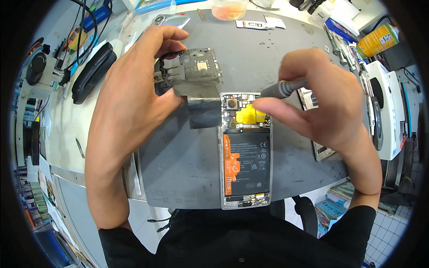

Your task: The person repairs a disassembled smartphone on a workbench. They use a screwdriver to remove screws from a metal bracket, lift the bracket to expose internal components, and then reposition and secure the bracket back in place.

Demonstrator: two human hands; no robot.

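Observation:
An opened smartphone [271, 176] lies upright before me on the grey mat. Its black battery [254, 163] carries an orange pull tab [231, 166], and yellow film [246, 115] covers part of the board above. My left hand [132, 87] grips a dark inner cover plate [202, 64] between thumb and fingers, raised left of the phone's top. A dark flexible sheet [204, 107] hangs from the plate and reaches the phone's left edge. Over the board's right side, my right hand [335, 100] pinches a screwdriver [281, 89] with a grey knurled handle. Its tip cannot be made out.
Another phone part [324, 152] lies partly beneath my right hand. Beyond my left hand is a phone back [172, 20]; a black case [94, 73] sits left. Tools [339, 51], a yellow can [377, 41] and a white device [385, 111] line the right. A tub [229, 9] stands behind.

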